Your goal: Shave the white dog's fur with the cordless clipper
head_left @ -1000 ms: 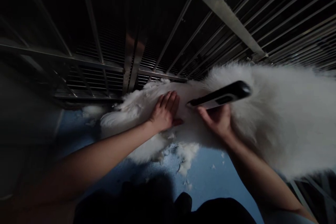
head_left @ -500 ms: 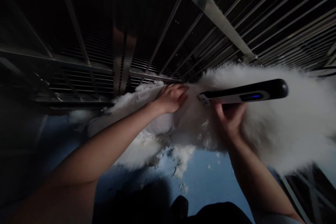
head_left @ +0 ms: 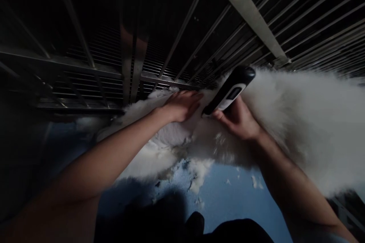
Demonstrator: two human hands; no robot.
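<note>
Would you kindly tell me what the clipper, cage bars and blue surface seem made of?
Clipper: probably plastic, black and pale, with a glossy end. Cage bars: metal, likely steel, given their grey sheen. Blue surface: perhaps vinyl, looking smooth, though dimness leaves it open.

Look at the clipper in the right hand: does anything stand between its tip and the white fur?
Nothing visible: the tip of the clipper seems to meet the white fur directly. The left hand rests on the fur just left of the tip.
</note>
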